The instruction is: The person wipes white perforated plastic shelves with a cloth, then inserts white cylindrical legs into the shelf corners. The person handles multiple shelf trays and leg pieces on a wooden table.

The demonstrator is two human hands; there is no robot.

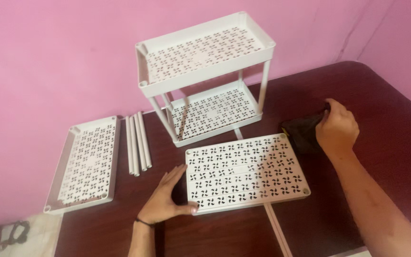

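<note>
Table (386,157) of dark wood against pink wall (48,62).

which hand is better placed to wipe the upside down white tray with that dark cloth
Probably the right hand: it already grips the dark cloth beside the tray's far right corner. The left hand rests on the upside-down tray at its near left edge, well placed to steady it.

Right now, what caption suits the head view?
Left hand steadies an upturned white shelf tray; right hand grips a black cloth.
</note>
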